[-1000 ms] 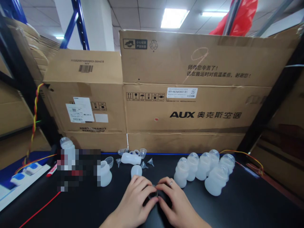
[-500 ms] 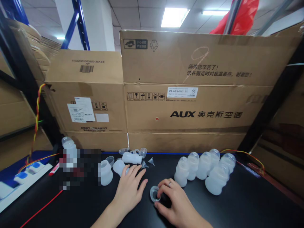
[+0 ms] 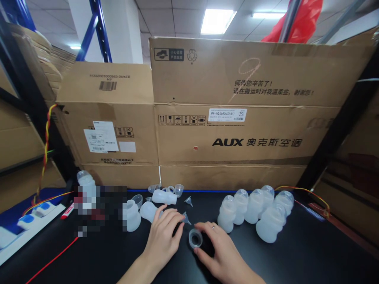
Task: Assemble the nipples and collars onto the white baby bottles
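Note:
My left hand (image 3: pixel 166 230) has curled fingers at a small clear funnel-shaped piece (image 3: pixel 186 218), which pokes out at the fingertips with its narrow end pointing right. Between the thumb and index finger of my right hand (image 3: pixel 217 244) is a translucent screw ring (image 3: pixel 195 238), its round opening facing up at the table. Just beyond my left hand lie a frosted bottle (image 3: pixel 148 211) on its side and another lying bottle (image 3: pixel 164 197). A second funnel-shaped piece (image 3: pixel 188 201) rests on the black table behind the ring.
Several capped bottles (image 3: pixel 226 215) stand on the right. An open bottle (image 3: pixel 132 217) and a clear cap (image 3: pixel 137 200) are at the left, near a capped bottle (image 3: pixel 85 181). A cardboard box (image 3: pixel 183 173) walls off the back. A power strip (image 3: pixel 32 225) lies far left.
My left hand has drawn the funnel-shaped piece toward me, closer to the ring. My right fingers have shifted to the ring's outer edge, and the ring has turned to face up more.

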Demonstrator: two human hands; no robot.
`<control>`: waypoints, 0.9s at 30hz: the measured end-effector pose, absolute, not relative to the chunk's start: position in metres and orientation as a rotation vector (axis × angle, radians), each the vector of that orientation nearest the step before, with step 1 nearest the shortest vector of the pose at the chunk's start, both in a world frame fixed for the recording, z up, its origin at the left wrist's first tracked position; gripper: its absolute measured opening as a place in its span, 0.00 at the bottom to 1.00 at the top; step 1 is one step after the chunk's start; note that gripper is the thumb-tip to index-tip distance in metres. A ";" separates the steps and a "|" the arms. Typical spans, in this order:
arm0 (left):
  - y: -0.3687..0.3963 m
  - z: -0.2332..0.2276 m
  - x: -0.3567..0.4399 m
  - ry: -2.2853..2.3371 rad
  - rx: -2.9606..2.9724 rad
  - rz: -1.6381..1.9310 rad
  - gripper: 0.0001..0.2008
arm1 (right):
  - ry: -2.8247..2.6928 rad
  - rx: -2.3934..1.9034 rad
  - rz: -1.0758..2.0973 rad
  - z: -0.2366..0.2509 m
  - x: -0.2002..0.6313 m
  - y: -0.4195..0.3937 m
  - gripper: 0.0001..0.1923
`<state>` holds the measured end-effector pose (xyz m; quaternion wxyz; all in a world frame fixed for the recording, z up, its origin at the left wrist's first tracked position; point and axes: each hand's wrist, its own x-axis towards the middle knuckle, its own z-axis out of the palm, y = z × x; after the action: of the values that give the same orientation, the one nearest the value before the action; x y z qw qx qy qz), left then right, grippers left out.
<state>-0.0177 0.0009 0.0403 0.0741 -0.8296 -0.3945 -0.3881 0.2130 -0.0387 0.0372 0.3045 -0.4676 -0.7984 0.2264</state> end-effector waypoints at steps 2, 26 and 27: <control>-0.001 0.042 -0.017 -1.183 -2.510 -1.274 0.09 | -2.100 -1.241 0.599 0.034 0.214 -0.038 0.26; -0.007 0.047 -0.015 -1.130 -2.586 -1.262 0.12 | -2.106 -1.244 0.538 0.032 0.214 -0.041 0.31; -0.008 0.049 -0.014 -1.095 -2.603 -1.264 0.14 | -2.102 -1.230 0.525 0.032 0.214 -0.041 0.32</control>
<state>-0.0139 -0.0081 0.0486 0.0239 -0.8411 -0.3539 -0.4083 0.2141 -0.0408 0.0323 0.3196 -0.4677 -0.7995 0.1996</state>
